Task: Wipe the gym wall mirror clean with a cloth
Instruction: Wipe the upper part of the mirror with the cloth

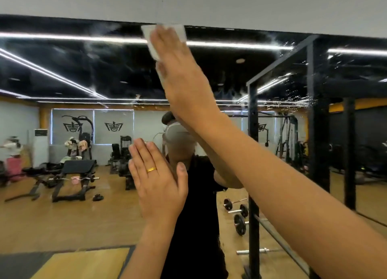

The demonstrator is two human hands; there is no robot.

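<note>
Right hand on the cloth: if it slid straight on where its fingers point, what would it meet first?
Probably the top edge of the mirror, then the white wall above; the cloth already reaches that edge.

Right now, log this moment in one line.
right hand: pressing white cloth to wall mirror, top edge | left hand: flat against mirror | droplets: upper right, unwiped
</note>
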